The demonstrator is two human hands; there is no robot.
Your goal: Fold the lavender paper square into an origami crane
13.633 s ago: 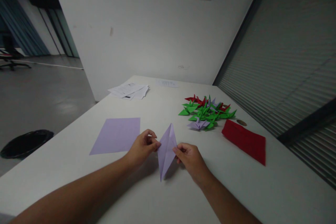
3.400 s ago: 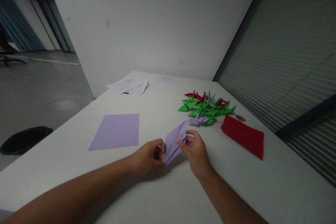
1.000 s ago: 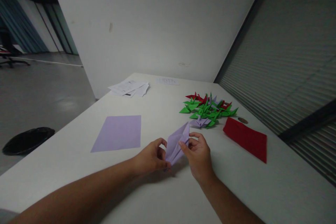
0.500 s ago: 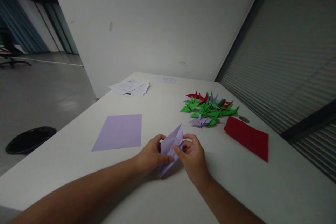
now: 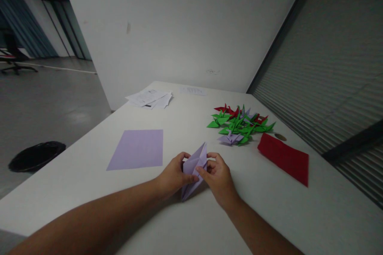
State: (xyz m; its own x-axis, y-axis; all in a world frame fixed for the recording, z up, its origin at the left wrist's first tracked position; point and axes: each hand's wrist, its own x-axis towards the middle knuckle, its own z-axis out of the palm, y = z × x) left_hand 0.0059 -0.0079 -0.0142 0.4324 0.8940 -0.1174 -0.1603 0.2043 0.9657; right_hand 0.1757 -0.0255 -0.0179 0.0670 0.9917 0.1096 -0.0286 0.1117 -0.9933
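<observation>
Between my two hands is a partly folded piece of purple origami paper [image 5: 194, 163], diamond-shaped and standing tilted just over the table. My left hand [image 5: 175, 173] grips its left side, thumb across the front and fingers behind. On the right edge, my right hand [image 5: 220, 177] pinches a fold between thumb and fingers. A flat purple sheet [image 5: 136, 149] lies to the left of my hands. Beyond them to the right is a pile of folded paper cranes [image 5: 237, 123] in green, red and purple.
A red sheet or packet [image 5: 284, 157] lies at the right, with a small round disc [image 5: 280, 137] behind it. Printed papers [image 5: 149, 98] rest at the table's far left. Blinds [image 5: 326, 75] border the right side; a black-lined bin [image 5: 37, 156] stands left of the table [image 5: 167, 227].
The view has shifted slightly. My hands keep their hold on the folded purple paper, and its top flaps look a little closer together.
</observation>
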